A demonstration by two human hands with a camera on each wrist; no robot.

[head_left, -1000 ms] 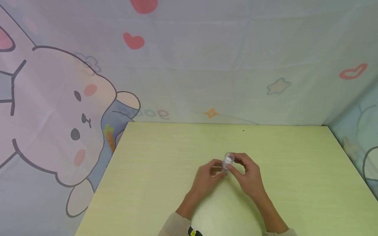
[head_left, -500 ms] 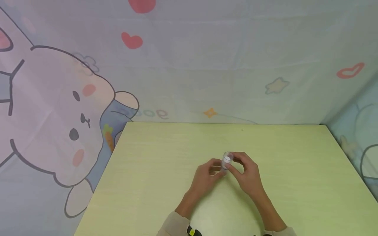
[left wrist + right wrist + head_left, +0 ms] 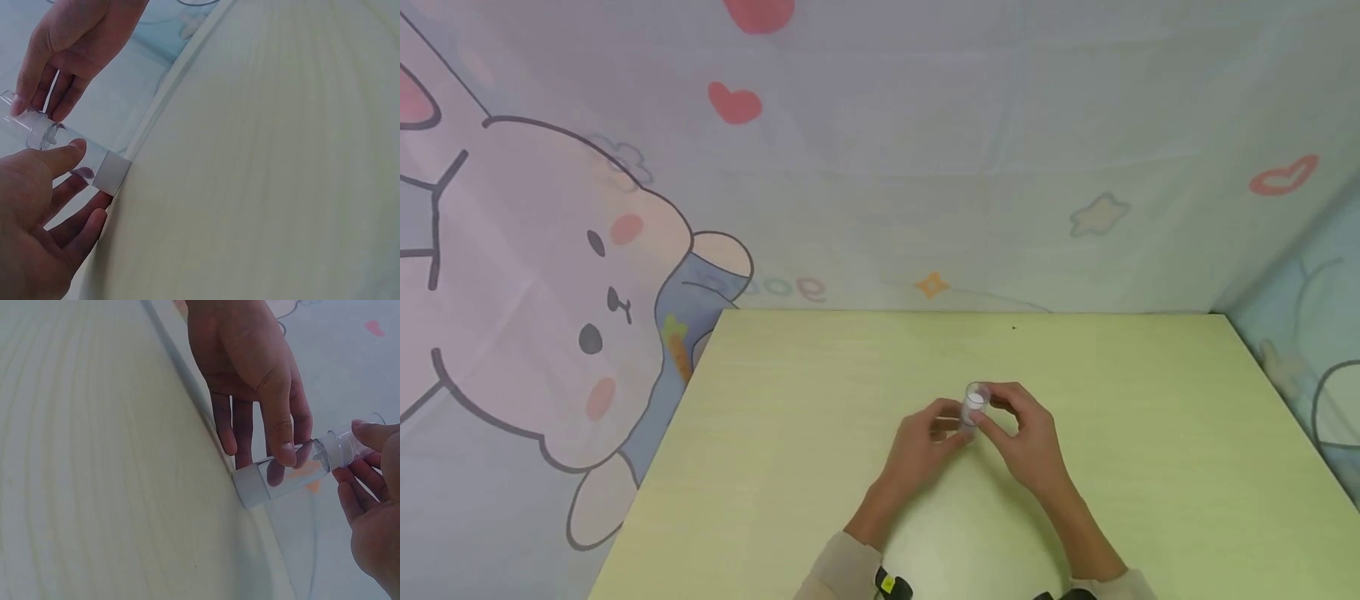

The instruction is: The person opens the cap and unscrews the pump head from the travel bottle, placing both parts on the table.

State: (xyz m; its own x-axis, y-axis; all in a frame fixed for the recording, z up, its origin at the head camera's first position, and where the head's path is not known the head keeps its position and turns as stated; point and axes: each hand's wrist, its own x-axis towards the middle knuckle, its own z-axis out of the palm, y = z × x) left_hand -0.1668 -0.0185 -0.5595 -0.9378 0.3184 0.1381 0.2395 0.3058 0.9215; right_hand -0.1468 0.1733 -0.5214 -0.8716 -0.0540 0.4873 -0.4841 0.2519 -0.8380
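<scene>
A small clear bottle (image 3: 294,479) with a white base (image 3: 112,174) stands upright with its base at the tabletop. My left hand (image 3: 916,446) holds its clear lower body, the thumb on one side and fingers around the other. Higher up, my right hand (image 3: 1032,442) pinches the clear top (image 3: 342,445) between thumb and fingers; a white insert shows inside it. In the left wrist view, a ridged neck (image 3: 50,134) is visible between the body and the top. From the head, the left fingers and right thumb partly hide the bottle.
The pale yellow-green table (image 3: 790,400) extends around both hands to its far edge. Behind it hangs a cloth backdrop (image 3: 880,167) printed with a rabbit, hearts and stars. A tiny dark speck (image 3: 1013,327) lies near the table's far edge.
Both hands keep the same holds on the bottle and its top. Hands, bottle and background shift only slightly in the head view.
</scene>
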